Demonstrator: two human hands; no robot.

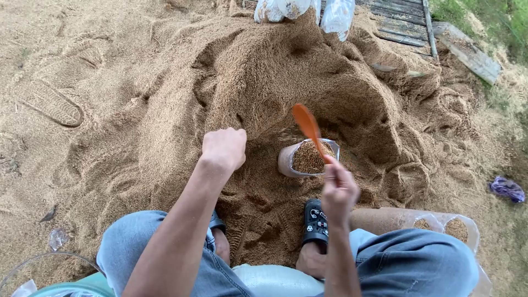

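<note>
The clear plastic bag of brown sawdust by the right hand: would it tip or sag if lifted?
The clear plastic bag looks thin, so probably floppy. Filled nearly to its rim, it likely spills if tilted. Nestled in the sawdust pile, it seems propped.

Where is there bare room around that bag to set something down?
Open sawdust lies left of the left hand, out toward the shoe print. It is crowded around the clear bag, hemmed by the pile's wall, the right hand with its orange scoop, and the black sandal.
</note>
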